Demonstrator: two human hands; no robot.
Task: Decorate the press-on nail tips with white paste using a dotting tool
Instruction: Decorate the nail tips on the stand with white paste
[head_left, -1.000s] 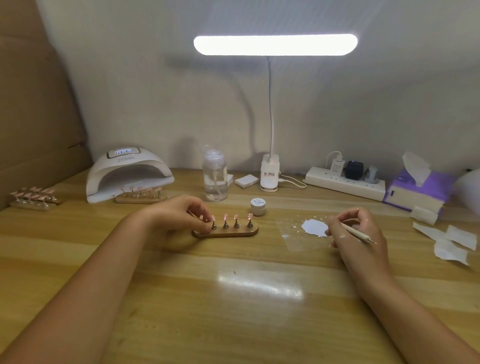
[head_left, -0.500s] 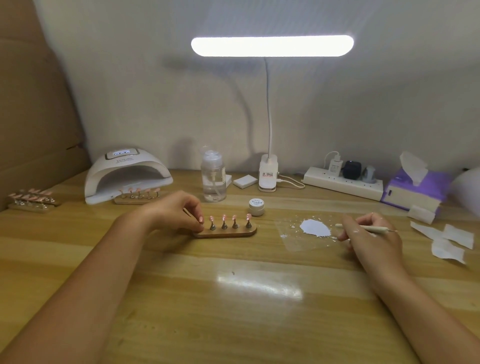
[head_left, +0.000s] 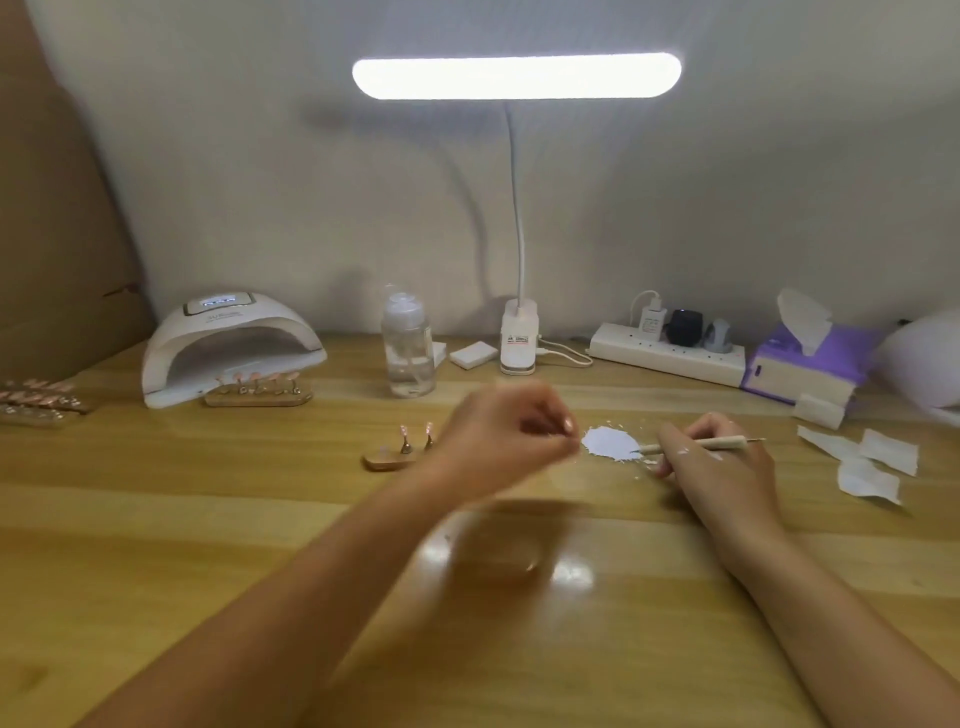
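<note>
**Tool tip at the paste, left hand blurred beside it**

Right hand pinches the dotting tool pen-style, fingers curled round the shaft near the working end. Tool lies nearly flat, long axis left-right across the table. Working tip points left into the edge of the white paste; back end points right toward the paper scraps. The low angle looks chosen to scoop paste off the side of the pile. Judgement: loading step, no dotting on a tip yet.

Left hand is motion-blurred, above the table just left of the paste. Fingers curl in, thumb and forefinger close together; cannot tell if it pinches a tip or nothing. It hides the right part of the wooden stand. Two nail tips show upright on pegs, pink faces toward the camera, well apart from the tool. Stand sits left of the paste, likely so the tool hand crosses little table between loading and dotting.
</note>
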